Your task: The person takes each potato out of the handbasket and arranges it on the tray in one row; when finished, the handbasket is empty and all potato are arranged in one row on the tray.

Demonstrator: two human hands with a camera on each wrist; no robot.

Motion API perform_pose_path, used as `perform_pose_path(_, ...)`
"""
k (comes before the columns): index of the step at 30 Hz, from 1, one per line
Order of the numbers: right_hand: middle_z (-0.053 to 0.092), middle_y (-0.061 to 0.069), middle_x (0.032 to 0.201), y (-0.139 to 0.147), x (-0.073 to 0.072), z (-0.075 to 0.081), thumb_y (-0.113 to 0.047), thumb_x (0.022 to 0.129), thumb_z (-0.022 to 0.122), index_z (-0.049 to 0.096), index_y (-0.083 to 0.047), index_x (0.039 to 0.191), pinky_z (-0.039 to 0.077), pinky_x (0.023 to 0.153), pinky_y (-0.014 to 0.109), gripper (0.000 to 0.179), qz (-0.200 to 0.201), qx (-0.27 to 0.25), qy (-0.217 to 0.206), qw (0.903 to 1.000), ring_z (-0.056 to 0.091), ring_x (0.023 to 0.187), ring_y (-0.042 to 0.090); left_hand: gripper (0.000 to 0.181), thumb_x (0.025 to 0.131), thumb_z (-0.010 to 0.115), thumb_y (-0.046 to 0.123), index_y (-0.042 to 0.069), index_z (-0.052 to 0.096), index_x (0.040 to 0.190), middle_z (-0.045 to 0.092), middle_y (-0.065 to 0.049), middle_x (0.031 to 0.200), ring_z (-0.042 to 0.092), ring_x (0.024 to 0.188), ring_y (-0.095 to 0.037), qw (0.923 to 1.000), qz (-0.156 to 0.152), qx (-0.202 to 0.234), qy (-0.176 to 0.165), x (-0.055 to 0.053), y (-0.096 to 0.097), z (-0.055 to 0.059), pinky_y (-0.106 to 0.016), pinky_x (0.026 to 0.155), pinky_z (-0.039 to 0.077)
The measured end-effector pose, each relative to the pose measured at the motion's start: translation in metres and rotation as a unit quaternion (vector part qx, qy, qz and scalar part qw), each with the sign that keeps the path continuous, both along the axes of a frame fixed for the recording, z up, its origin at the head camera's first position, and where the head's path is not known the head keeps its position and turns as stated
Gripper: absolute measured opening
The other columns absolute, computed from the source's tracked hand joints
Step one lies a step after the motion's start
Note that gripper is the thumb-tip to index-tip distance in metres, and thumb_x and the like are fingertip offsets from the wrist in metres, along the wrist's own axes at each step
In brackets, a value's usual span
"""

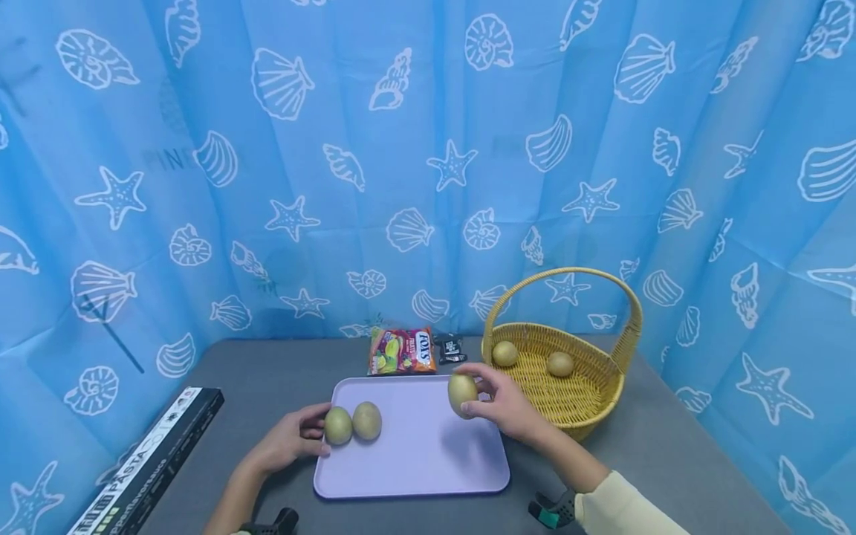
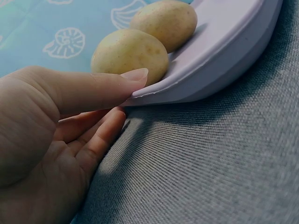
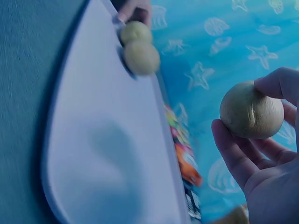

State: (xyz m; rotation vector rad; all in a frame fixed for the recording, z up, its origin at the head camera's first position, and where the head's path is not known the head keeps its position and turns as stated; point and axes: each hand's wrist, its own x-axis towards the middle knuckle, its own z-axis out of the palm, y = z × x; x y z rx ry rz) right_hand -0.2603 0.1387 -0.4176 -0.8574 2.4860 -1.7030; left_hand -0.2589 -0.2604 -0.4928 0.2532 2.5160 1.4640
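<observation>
My right hand [image 1: 498, 400] holds a potato [image 1: 462, 394] above the right part of a lilac tray [image 1: 428, 461]. In the right wrist view, thumb and fingertips grip that potato [image 3: 251, 110] from opposite sides. At the tray's left edge, my left hand [image 1: 294, 438] pinches the rim, the thumb on top and the fingers below, as the left wrist view shows. Two potatoes lie side by side on the tray by that hand, a nearer one [image 2: 131, 57] and a farther one [image 2: 164, 23]. Two more, one at the left [image 1: 504, 354] and one at the back [image 1: 559, 364], are in a wicker basket [image 1: 588, 427].
The basket, with a tall arched handle [image 1: 565, 272], stands right of the tray. Behind the tray lie a colourful candy bag [image 1: 401, 351] and a small black packet [image 1: 451, 349]. A long black-and-white pasta box [image 1: 150, 461] lies at the left. A blue shell-patterned curtain [image 1: 428, 163] hangs behind.
</observation>
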Motion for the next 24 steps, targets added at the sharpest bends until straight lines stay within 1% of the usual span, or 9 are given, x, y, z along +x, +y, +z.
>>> perform_pose_path(3, 0.049, 0.021, 0.133, -0.015, -0.003, -0.010, -0.002, 0.081, 0.073, 0.053, -0.004, 0.132, 0.055, 0.080, 0.040, 0.054, 0.017, 0.002, -0.021, 0.9996, 0.059, 0.109, 0.040, 0.083, 0.075, 0.082, 0.018, -0.002, 0.041, 0.144, 0.057, -0.015, 0.128, 0.056, 0.113, -0.032, 1.0000, -0.002, 0.001, 0.001, 0.000, 0.000, 0.000, -0.049, 0.095, 0.048)
perform_pose_path(6, 0.050, 0.018, 0.133, -0.031, -0.008, -0.021, -0.001, 0.078, 0.075, 0.054, -0.005, 0.133, 0.054, 0.085, 0.041, 0.060, 0.026, 0.014, -0.027, 0.9992, 0.060, 0.107, 0.036, 0.083, 0.076, 0.082, 0.017, -0.003, 0.041, 0.144, 0.057, -0.015, 0.127, 0.056, 0.113, -0.032, 1.0000, -0.007, 0.006, 0.002, 0.000, -0.001, -0.001, -0.048, 0.094, 0.049)
perform_pose_path(9, 0.052, 0.016, 0.132, -0.048, -0.013, -0.032, 0.000, 0.075, 0.078, 0.054, -0.005, 0.134, 0.054, 0.083, 0.040, 0.064, 0.023, 0.032, -0.025, 0.9989, 0.061, 0.101, 0.031, 0.082, 0.076, 0.081, 0.015, -0.004, 0.040, 0.144, 0.057, -0.016, 0.127, 0.056, 0.113, -0.032, 0.9998, -0.013, 0.013, 0.004, 0.001, -0.002, 0.000, -0.048, 0.094, 0.049)
perform_pose_path(13, 0.054, 0.012, 0.128, -0.069, -0.019, -0.042, -0.003, 0.073, 0.080, 0.055, -0.007, 0.133, 0.053, 0.081, 0.038, 0.065, 0.007, 0.064, -0.025, 0.9976, 0.061, 0.095, 0.025, 0.082, 0.076, 0.082, 0.015, -0.005, 0.040, 0.144, 0.057, -0.016, 0.127, 0.056, 0.112, -0.032, 0.9998, -0.015, 0.014, 0.005, 0.001, -0.002, 0.000, -0.048, 0.094, 0.049)
perform_pose_path(17, 0.058, 0.006, 0.121, -0.087, -0.022, -0.050, -0.009, 0.072, 0.082, 0.058, -0.009, 0.130, 0.052, 0.076, 0.034, 0.063, -0.006, 0.096, -0.030, 0.9949, 0.060, 0.091, 0.021, 0.083, 0.076, 0.082, 0.015, -0.004, 0.041, 0.144, 0.057, -0.015, 0.127, 0.056, 0.112, -0.031, 0.9999, -0.010, 0.013, 0.001, 0.001, -0.002, 0.001, -0.047, 0.094, 0.049)
perform_pose_path(20, 0.061, 0.002, 0.112, -0.098, -0.023, -0.054, -0.014, 0.071, 0.083, 0.059, -0.009, 0.128, 0.051, 0.074, 0.032, 0.061, -0.013, 0.117, -0.040, 0.9922, 0.059, 0.089, 0.018, 0.082, 0.076, 0.082, 0.016, -0.004, 0.040, 0.144, 0.057, -0.015, 0.127, 0.056, 0.112, -0.031, 0.9999, -0.009, 0.011, 0.002, 0.001, -0.002, 0.000, -0.047, 0.094, 0.049)
perform_pose_path(24, 0.063, -0.001, 0.100, -0.106, -0.024, -0.059, -0.017, 0.072, 0.083, 0.060, -0.009, 0.126, 0.051, 0.075, 0.033, 0.059, -0.022, 0.137, -0.057, 0.9887, 0.059, 0.088, 0.016, 0.083, 0.076, 0.082, 0.017, -0.004, 0.040, 0.144, 0.057, -0.015, 0.127, 0.056, 0.113, -0.032, 0.9999, -0.011, 0.009, 0.002, 0.000, -0.002, 0.000, -0.047, 0.094, 0.049)
